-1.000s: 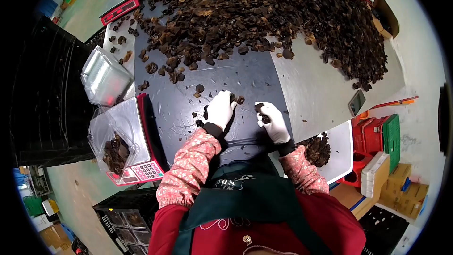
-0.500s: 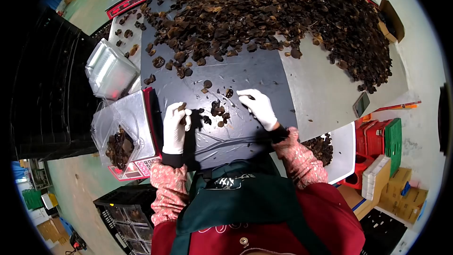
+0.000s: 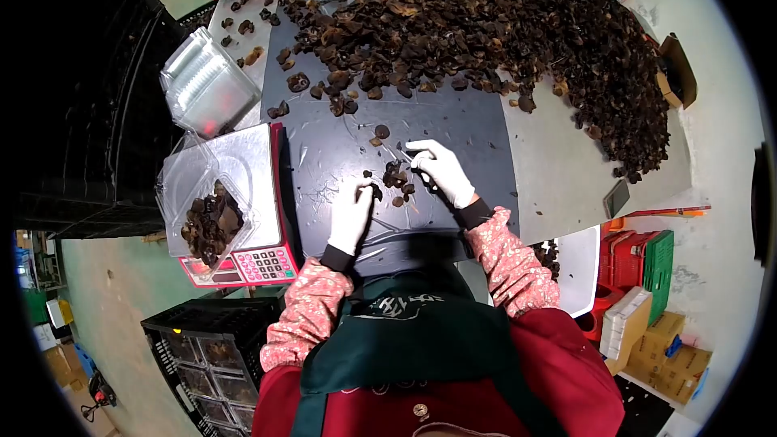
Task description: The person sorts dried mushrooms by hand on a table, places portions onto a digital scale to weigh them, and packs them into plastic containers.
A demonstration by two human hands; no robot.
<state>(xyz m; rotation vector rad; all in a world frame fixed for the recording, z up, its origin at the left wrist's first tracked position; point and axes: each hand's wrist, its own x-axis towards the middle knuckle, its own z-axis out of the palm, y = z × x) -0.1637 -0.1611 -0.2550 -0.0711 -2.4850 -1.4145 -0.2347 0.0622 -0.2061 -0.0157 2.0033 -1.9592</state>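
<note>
My left hand [image 3: 351, 214], in a white glove, is on the dark table sheet with its fingers curled together. Its fingertips meet a small black piece of wood ear mushroom [image 3: 376, 192]; whether anything else is inside them is hidden. My right hand [image 3: 442, 171], also gloved in white, hovers to the right with index finger and thumb apart. Between the two hands lies a small cluster of dark wood ear mushroom [image 3: 394, 175]. Just above it sits a round brown piece [image 3: 382, 131].
A large heap of dried wood ear [image 3: 461, 24] covers the far side. At left, a scale [image 3: 279, 226] carries an open clear box [image 3: 174, 186] with pieces in it. Stacked clear boxes [image 3: 206, 85] stand behind. A phone [image 3: 617, 199] lies at right, above a white tub [image 3: 579, 275].
My left hand has moved right and inward, from beside the scale to the cluster; the brown piece it pinched is no longer visible. My right hand stays near the cluster. The view has shifted slightly.
</note>
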